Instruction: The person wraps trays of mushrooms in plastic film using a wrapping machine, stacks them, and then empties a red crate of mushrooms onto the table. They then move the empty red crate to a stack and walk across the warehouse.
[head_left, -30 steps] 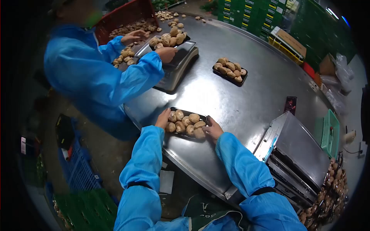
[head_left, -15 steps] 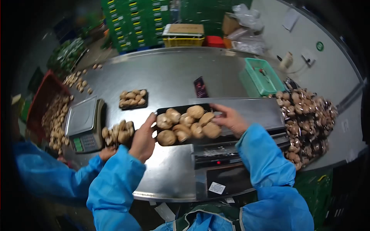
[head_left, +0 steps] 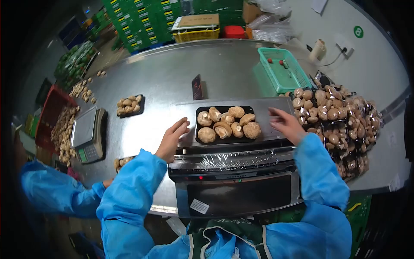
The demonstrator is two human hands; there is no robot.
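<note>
a black tray [head_left: 235,140] of loose mushrooms [head_left: 223,129] sat flat on the metal plate [head_left: 268,108] of a wrapping machine, with no film visible over it. the caps rose above the low rim, so a knock or quick tilt could have rolled one out, the round ones at the edge most easily.

the left hand [head_left: 173,137], near nine o'clock of the tray, was empty, its fingers loosely bent and just clear of the rim. the right hand [head_left: 288,124], at three o'clock, also held nothing, its fingers half curled. with neither hand bracing it, the tray could probably have slid if a sleeve had brushed it.

at six o'clock, clear film [head_left: 241,160] lay across the machine's front, looking creased; a damp fingertip or cuff could have snagged it, making it bunch or tear.

beyond the right hand, wrapped packs [head_left: 336,116] were heaped at three o'clock; their slick film meant a stray right elbow might have set some sliding. a green basket [head_left: 290,80] stood between one and two o'clock, seemingly out of harm's way.

at eight o'clock, a co-worker's sleeve [head_left: 56,190] reached close to the wearer's left sleeve [head_left: 129,190], so a bump there could have jolted the left hand into the tray.
</note>
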